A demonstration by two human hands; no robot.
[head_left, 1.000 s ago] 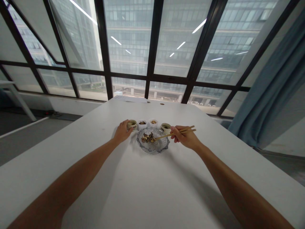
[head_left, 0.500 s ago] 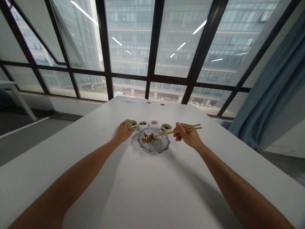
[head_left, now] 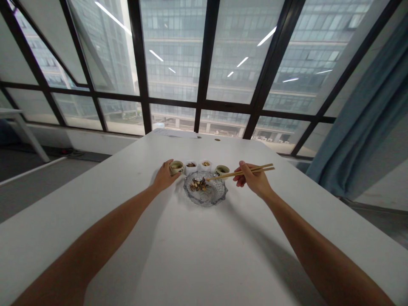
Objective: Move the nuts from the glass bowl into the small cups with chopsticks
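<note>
My right hand (head_left: 251,177) grips a pair of wooden chopsticks (head_left: 234,173), whose tips reach over a clear glass plate (head_left: 216,195). On the left part of the plate lies a small heap of mixed dried pieces (head_left: 199,184), pale and dark brown. My left hand (head_left: 165,176) is wrapped round the side of a cream cup (head_left: 177,168) with dark lettering. Two small white bowls stand behind the plate: one bowl (head_left: 191,168) holds dark bits, the other bowl (head_left: 205,167) yellowish ones. A second lettered cup (head_left: 222,170) stands at the plate's right rear.
A white table (head_left: 191,255) carries everything. Sheets of paper (head_left: 175,133) lie at its far edge, near a small brown disc (head_left: 217,140). Beyond stand dark-framed windows, with a blue curtain (head_left: 360,110) at the right. Another white table (head_left: 28,131) is at far left.
My right hand and the chopsticks have shifted slightly to the right and up. My left hand stays at the cup, and the heap on the plate looks the same.
</note>
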